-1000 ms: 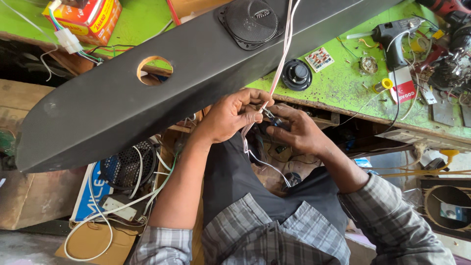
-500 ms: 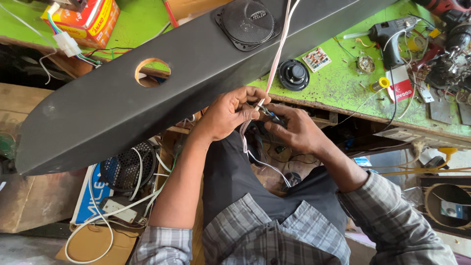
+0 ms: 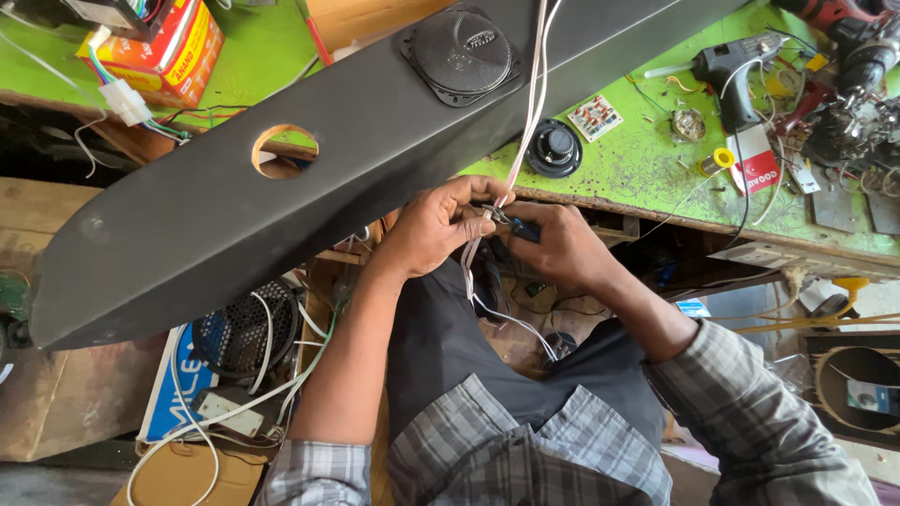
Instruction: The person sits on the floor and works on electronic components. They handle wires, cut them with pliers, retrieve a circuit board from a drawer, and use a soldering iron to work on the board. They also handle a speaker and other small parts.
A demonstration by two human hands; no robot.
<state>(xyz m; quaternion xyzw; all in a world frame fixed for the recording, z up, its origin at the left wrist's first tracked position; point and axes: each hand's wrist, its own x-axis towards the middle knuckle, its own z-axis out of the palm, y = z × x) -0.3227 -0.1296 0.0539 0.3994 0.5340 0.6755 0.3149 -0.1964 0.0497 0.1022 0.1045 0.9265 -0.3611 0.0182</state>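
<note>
A long black panel lies slanted across the green workbench, with a round hole and a mounted black speaker. A white and red wire pair runs down over the panel to my hands. My left hand pinches the wire ends just below the panel's edge. My right hand holds a small dark cutter or plier at those wire ends. The two hands touch above my lap.
A loose small speaker, a circuit board, a black glue gun and tangled parts lie on the bench. An orange box sits far left. A fan grille, cables and cardboard crowd the floor on my left.
The panel and bench have shifted slightly in view. My hands stay together on the wire ends, moving only a little.
</note>
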